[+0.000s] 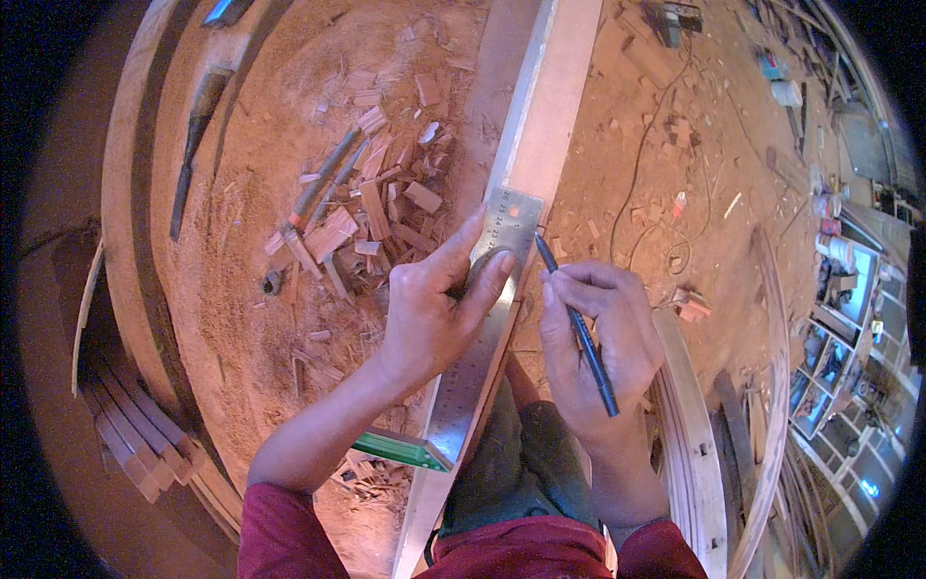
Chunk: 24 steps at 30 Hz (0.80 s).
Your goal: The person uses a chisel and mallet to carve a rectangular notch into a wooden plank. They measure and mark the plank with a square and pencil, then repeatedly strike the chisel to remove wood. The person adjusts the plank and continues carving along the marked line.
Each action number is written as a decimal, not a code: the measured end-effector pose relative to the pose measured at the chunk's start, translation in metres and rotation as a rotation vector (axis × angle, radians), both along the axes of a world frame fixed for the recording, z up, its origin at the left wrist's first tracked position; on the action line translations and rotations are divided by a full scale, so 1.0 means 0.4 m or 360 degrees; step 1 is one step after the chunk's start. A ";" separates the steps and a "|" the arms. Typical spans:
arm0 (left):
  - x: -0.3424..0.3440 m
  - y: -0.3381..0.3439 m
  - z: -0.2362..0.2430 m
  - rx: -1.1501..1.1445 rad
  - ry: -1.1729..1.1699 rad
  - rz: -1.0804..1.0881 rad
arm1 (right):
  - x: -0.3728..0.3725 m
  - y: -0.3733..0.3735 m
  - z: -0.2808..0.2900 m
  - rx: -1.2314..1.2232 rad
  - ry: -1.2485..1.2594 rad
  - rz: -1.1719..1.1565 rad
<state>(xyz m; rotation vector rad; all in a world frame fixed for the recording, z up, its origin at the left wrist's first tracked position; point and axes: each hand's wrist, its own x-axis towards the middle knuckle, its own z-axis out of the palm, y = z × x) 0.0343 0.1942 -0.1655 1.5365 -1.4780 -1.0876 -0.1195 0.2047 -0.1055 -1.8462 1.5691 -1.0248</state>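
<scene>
A long pale wooden beam [552,106] runs away from me, from the lower middle to the top. Along it lies a try square [514,217] with a marked metal blade and a green stock near my body. My left hand [424,314] grips the blade near its far end, thumb on top and index finger along the left side. Pinched in my right hand [617,338] is a dark pencil or pen [590,355], its tip at the beam's right edge beside the blade's end. Fingers cover part of the blade.
Wood offcuts [371,193] lie heaped on the sawdust-covered ground left of the beam. A thin cable [644,145] snakes over the ground at right. Curved timbers [135,222] stand at left, and more curved pieces [690,425] at right. Shelving [839,338] lines the far right.
</scene>
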 end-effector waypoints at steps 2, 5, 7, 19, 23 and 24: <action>-0.001 -0.001 -0.006 -0.0080 0.0009 0.0002 | -0.002 0.023 0.019 0.0073 0.0006 0.0082; -0.002 0.003 -0.026 -0.0139 0.0029 0.0013 | -0.001 0.060 0.033 0.0184 -0.0021 0.0130; 0.002 0.007 -0.019 -0.0005 0.0017 0.0001 | -0.001 0.041 0.027 0.0169 -0.0026 0.0065; 0.001 0.001 -0.013 -0.0073 0.0039 0.0015 | -0.006 0.072 0.028 0.0181 -0.0104 0.0148; -0.001 0.001 -0.018 -0.0053 0.0061 0.0001 | -0.010 0.074 0.018 0.0207 -0.0163 0.0112; -0.002 0.000 -0.010 -0.0038 0.0044 -0.0008 | -0.012 0.071 0.014 0.0199 -0.0180 0.0095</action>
